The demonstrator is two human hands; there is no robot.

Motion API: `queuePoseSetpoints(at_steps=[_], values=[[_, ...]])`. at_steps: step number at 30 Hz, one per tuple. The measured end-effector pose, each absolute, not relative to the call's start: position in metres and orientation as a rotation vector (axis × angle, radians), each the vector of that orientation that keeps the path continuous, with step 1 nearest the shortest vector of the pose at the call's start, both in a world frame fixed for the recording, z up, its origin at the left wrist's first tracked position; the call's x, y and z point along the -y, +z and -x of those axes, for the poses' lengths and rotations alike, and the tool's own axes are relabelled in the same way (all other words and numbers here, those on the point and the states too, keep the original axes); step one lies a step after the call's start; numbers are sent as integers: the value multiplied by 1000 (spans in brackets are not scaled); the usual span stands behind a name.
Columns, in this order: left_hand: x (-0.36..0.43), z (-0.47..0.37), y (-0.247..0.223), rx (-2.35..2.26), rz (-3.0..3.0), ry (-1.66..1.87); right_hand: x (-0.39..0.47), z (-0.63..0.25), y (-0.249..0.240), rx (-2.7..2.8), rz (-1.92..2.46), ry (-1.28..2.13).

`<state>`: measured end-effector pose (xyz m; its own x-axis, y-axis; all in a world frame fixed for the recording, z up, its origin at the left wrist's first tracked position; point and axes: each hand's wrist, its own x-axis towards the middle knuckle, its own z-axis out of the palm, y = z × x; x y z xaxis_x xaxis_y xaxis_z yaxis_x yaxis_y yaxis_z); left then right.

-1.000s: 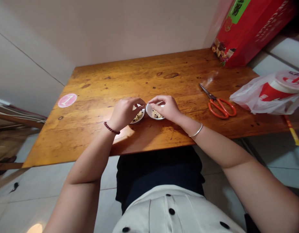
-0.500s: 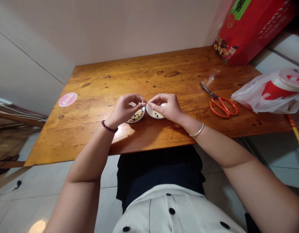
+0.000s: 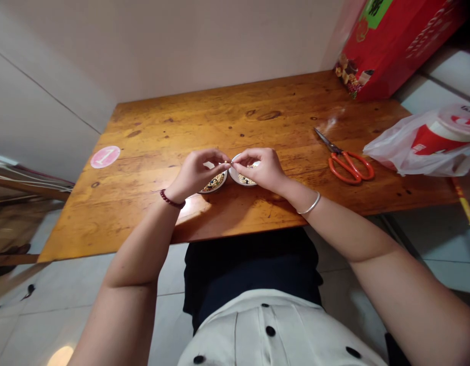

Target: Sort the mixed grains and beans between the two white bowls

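Note:
Over two small white bowls of beads, my two hands meet at the fingertips. My left hand [image 3: 201, 168] is closed in a pinch, with a tiny pale bead [image 3: 226, 162] between its thumb and fingers. My right hand [image 3: 262, 166] pinches too, its tips against the left ones; what it holds is too small to make out. Beneath the left hand the left bowl [image 3: 224, 179] has mixed beads [image 3: 215, 182], pale with some dark ones. The right bowl [image 3: 233, 175], partly covered by my right hand, contains mostly pale beads [image 3: 245, 180].
Orange-handled scissors [image 3: 351, 166] lie on the wooden table [image 3: 189, 122] to the right. Beyond them are a red cup in a plastic bag [image 3: 402, 145] and a large red box [image 3: 395, 51]. A pink round sticker marked 1 [image 3: 105, 157] is at the left.
The fingertips of my two hands have come closer and now touch or nearly touch. My right thumb and finger have shifted slightly left. The bowls stay where they were.

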<state>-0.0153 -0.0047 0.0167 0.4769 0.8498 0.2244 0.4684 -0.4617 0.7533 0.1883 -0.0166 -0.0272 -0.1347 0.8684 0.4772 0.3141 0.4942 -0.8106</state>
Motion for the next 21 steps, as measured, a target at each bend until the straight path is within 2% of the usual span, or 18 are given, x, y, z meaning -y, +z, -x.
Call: queuePoseSetpoints(at_steps=[11,21], values=[[1,15,11,-1146,-2091,916,15,-188,-30,1621,978,853],[-4,20,11,-1190,-2078,971,7,-186,-34,1629,961,875]])
